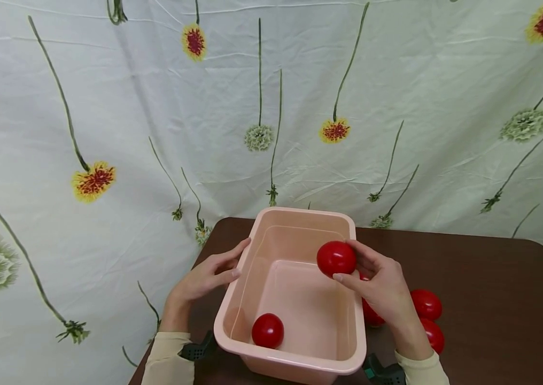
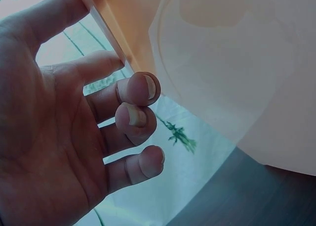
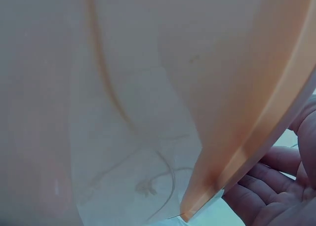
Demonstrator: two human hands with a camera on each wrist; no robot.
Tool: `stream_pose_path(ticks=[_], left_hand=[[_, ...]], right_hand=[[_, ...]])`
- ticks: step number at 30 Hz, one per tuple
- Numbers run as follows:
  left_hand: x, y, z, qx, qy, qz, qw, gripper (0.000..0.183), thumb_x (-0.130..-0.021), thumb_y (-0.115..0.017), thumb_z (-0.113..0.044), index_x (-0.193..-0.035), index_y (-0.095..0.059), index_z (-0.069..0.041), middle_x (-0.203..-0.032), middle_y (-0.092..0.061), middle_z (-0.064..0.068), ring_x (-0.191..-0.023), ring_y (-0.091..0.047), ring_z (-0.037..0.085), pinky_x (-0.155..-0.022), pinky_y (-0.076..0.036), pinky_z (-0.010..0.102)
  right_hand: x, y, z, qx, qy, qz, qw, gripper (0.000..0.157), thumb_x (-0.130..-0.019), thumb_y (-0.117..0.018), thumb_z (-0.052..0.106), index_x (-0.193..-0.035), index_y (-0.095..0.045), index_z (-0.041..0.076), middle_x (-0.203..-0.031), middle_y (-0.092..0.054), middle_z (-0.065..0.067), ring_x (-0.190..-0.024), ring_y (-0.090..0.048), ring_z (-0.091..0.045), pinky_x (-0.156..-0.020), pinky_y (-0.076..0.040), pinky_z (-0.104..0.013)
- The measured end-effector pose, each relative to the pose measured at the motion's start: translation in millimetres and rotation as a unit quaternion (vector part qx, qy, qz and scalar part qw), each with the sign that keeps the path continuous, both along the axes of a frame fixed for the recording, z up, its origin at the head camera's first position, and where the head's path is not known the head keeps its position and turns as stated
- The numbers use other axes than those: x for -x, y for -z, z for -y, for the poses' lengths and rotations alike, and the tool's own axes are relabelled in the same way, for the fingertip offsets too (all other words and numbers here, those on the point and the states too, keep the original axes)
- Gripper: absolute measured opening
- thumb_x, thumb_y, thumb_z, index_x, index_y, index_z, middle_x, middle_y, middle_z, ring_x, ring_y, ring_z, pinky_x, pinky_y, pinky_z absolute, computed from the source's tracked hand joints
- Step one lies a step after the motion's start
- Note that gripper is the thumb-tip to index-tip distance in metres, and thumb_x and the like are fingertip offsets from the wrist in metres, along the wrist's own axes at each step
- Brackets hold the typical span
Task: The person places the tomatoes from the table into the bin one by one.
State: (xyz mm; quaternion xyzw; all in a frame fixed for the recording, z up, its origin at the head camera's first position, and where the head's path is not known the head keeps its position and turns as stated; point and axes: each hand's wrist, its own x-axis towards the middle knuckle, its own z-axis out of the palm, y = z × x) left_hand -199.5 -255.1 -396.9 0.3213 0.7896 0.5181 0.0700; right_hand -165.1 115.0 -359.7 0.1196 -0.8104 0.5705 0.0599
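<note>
A pink plastic bin (image 1: pixel 305 310) stands on the table. My left hand (image 1: pixel 206 278) touches its left rim from outside; in the left wrist view the thumb and one finger meet the rim while the other fingers bend loosely. With fingertips and thumb, my right hand (image 1: pixel 389 283) holds a shiny red ball (image 1: pixel 336 258) over the bin's right side. Another red ball (image 1: pixel 268 330) lies inside, at the near left corner. In the right wrist view the bin's wall (image 3: pixel 247 87) fills most of the picture and hides the held ball.
Several more red balls (image 1: pixel 426 304) lie on the dark brown table (image 1: pixel 497 299) right of the bin, some partly hidden behind my right hand and wrist. A white cloth with printed flowers (image 1: pixel 295 166) hangs behind the table and along its left side.
</note>
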Motion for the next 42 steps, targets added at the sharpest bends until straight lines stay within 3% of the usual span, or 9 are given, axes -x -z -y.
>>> stream_pose_path(ticks=[6,14,19,22,27,32,36,42], left_hand=[[0.2,0.7,1,0.002,0.000,-0.003,1.0000,0.065,-0.097,-0.053,-0.014,-0.155,-0.025,-0.018,-0.086,-0.063,0.007,-0.071,-0.061,0.013,-0.068,-0.058,0.031],[1.4,0.9,2,0.003,0.000,0.003,1.0000,0.065,-0.097,-0.053,-0.013,-0.155,-0.024,-0.019,-0.091,-0.066,0.010,-0.075,-0.064,0.014,-0.072,-0.059,0.032],[0.8,-1.2,1,0.004,0.003,-0.003,1.0000,0.065,-0.097,-0.053,-0.014,-0.155,-0.025,-0.018,-0.098,-0.068,0.013,-0.081,-0.066,0.014,-0.075,-0.059,0.031],[0.1,-1.6,1,0.002,0.005,-0.001,1.0000,0.065,-0.097,-0.053,-0.014,-0.155,-0.025,-0.018,-0.102,-0.069,0.014,-0.085,-0.067,0.015,-0.078,-0.059,0.032],[0.5,-0.5,1,0.007,0.004,-0.001,1.0000,0.065,-0.097,-0.053,-0.015,-0.155,-0.024,-0.017,-0.096,-0.068,0.012,-0.081,-0.066,0.014,-0.076,-0.059,0.031],[1.0,0.4,2,0.008,0.000,-0.001,1.0000,0.065,-0.097,-0.054,-0.016,-0.155,-0.025,-0.018,-0.090,-0.065,0.009,-0.077,-0.064,0.014,-0.073,-0.059,0.031],[0.8,0.6,2,0.014,-0.010,-0.002,0.9998,0.065,-0.097,-0.054,-0.016,-0.155,-0.025,-0.020,-0.085,-0.062,0.006,-0.072,-0.061,0.013,-0.069,-0.058,0.031],[1.7,0.3,1,0.010,-0.003,0.002,0.9999,0.066,-0.097,-0.054,-0.016,-0.156,-0.024,-0.019,-0.089,-0.065,0.007,-0.075,-0.063,0.014,-0.072,-0.059,0.032]], right_hand=[[0.4,-0.7,-3,-0.017,-0.010,-0.002,1.000,0.064,-0.081,-0.080,0.024,-0.138,-0.055,0.012,-0.137,-0.059,-0.011,-0.122,-0.061,-0.031,-0.089,-0.054,-0.038],[2.1,-3.4,-12,0.013,-0.009,0.021,1.000,0.052,-0.089,-0.071,0.023,-0.137,-0.055,0.011,-0.136,-0.060,-0.012,-0.122,-0.061,-0.030,-0.089,-0.055,-0.033],[5.1,-2.7,-20,0.059,-0.016,0.018,0.998,0.049,-0.091,-0.068,0.021,-0.135,-0.055,0.005,-0.134,-0.061,-0.016,-0.115,-0.066,-0.015,-0.086,-0.056,-0.025],[9.0,1.7,-24,0.091,-0.013,0.013,0.996,0.047,-0.092,-0.067,0.019,-0.134,-0.055,0.002,-0.129,-0.065,-0.010,-0.108,-0.067,-0.005,-0.084,-0.055,-0.019],[18.4,13.4,-28,0.111,0.046,0.018,0.993,0.044,-0.092,-0.067,0.021,-0.132,-0.057,0.004,-0.117,-0.069,0.008,-0.103,-0.067,0.000,-0.084,-0.053,-0.014],[28.8,24.5,-30,0.095,0.099,0.052,0.989,0.042,-0.093,-0.066,0.021,-0.132,-0.058,0.006,-0.127,-0.066,-0.008,-0.100,-0.065,0.004,-0.084,-0.051,-0.011],[37.9,34.9,-33,0.050,0.097,0.091,0.990,0.045,-0.095,-0.064,0.020,-0.136,-0.055,0.006,-0.136,-0.059,-0.016,-0.108,-0.064,-0.006,-0.087,-0.052,-0.014],[47.9,52.1,-38,0.019,0.090,0.134,0.987,0.050,-0.095,-0.062,0.020,-0.141,-0.048,0.006,-0.142,-0.054,-0.017,-0.127,-0.055,-0.032,-0.101,-0.049,-0.036]])
